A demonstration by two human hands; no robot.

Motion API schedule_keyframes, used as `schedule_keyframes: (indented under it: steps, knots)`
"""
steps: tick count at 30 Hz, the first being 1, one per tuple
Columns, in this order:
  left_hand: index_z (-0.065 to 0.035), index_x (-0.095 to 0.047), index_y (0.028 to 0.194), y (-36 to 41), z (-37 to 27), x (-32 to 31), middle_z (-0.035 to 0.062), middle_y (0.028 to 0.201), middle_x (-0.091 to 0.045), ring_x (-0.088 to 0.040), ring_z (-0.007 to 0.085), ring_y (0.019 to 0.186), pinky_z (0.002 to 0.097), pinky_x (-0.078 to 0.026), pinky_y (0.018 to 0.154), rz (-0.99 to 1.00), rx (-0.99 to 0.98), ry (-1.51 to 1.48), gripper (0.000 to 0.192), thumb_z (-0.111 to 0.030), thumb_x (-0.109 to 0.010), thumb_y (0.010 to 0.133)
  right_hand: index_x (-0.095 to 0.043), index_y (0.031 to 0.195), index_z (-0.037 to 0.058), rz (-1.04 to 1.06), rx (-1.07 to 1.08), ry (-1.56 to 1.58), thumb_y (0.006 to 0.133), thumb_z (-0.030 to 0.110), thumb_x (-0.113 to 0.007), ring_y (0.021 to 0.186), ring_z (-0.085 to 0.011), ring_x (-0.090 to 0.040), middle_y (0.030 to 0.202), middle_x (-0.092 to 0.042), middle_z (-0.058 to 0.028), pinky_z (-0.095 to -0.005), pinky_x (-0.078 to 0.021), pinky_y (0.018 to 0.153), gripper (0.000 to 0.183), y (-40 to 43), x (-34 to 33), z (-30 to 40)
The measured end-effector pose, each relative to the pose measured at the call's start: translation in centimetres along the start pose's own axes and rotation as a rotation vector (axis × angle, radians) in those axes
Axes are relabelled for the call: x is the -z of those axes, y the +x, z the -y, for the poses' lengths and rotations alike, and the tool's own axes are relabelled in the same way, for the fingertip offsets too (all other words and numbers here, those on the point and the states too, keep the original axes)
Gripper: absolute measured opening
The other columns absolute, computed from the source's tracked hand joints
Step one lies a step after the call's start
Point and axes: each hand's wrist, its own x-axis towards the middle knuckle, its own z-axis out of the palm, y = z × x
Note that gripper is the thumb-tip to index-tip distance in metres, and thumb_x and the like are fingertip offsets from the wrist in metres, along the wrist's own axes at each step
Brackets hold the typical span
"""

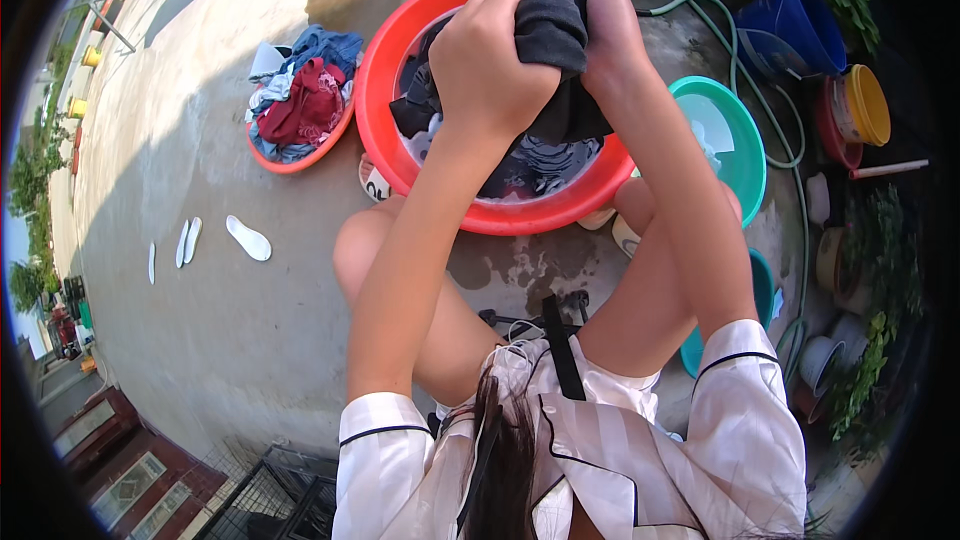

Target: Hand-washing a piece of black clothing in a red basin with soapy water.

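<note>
A bunched dark grey cloth garment (553, 19) is raised over a large red plastic basin (379, 112), with its lower part hanging toward the water. My left hand (487, 60) is closed in a fist around one side of it. On the other side my right hand (615, 22) grips the cloth, the thumb stretched along the top. Inside the basin, dark clothes and a striped garment (551, 157) lie in soapy water. My forearms cover part of the basin's near rim.
An orange basin (289, 165) heaped with clothes stands at left, near several white insoles (249, 238) on the concrete. To the right are a green basin (750, 142) holding water, a blue bucket (799, 26), a yellow bucket (870, 105) and a looping green hose (780, 161). A wire cage (277, 487) stands lower left.
</note>
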Motion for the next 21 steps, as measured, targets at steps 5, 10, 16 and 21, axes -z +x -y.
schedule_keyframes:
  steps: [5,10,16,21]
  knots:
    - [0.0015,-0.058,0.072,1.0,2.1,2.7,0.0179,0.063,-0.057,-0.056,0.0310,0.057,0.0360,-0.043,0.056,-0.099,0.361,-0.142,0.019,-0.017,-0.054,0.073,-0.059,0.081,0.0025,0.090,0.030,-0.118,0.085,0.029,-0.057,0.066,-0.0081,-0.054,0.074,-0.060,-0.0021,-0.0243,-0.0445,0.063,0.026,-7.0,-2.9,-3.4]
    - [0.0027,-0.060,0.075,1.2,1.7,2.8,0.0192,0.063,-0.058,-0.057,0.0288,0.058,0.0338,-0.044,0.057,-0.092,0.380,-0.212,0.021,-0.016,-0.051,0.075,-0.061,0.082,0.0001,0.098,0.052,-0.096,0.084,0.025,-0.057,0.068,-0.0094,-0.056,0.078,-0.062,-0.0040,-0.0230,-0.0434,0.064,0.025,-5.5,-3.3,-3.0]
    - [-0.0012,-0.052,0.065,-0.1,-0.4,1.0,0.0165,0.062,-0.055,-0.053,0.0365,0.058,0.0369,-0.045,0.057,0.117,-0.067,0.059,0.017,-0.017,-0.059,0.064,-0.052,0.072,0.0051,0.015,0.035,-0.158,0.081,0.028,-0.055,0.056,-0.0149,-0.052,0.063,-0.052,-0.0039,-0.0307,-0.0433,0.056,0.025,0.7,-0.1,-1.4]
    - [0.0024,-0.061,0.074,1.2,1.6,2.5,0.0200,0.063,-0.058,-0.057,0.0323,0.058,0.0361,-0.044,0.055,-0.075,0.309,-0.084,0.022,-0.018,-0.052,0.073,-0.060,0.084,0.0024,0.077,-0.064,-0.022,0.084,0.027,-0.055,0.069,-0.0139,-0.060,0.079,-0.063,-0.0067,-0.0271,-0.0475,0.066,0.025,-4.2,-1.8,-2.7]
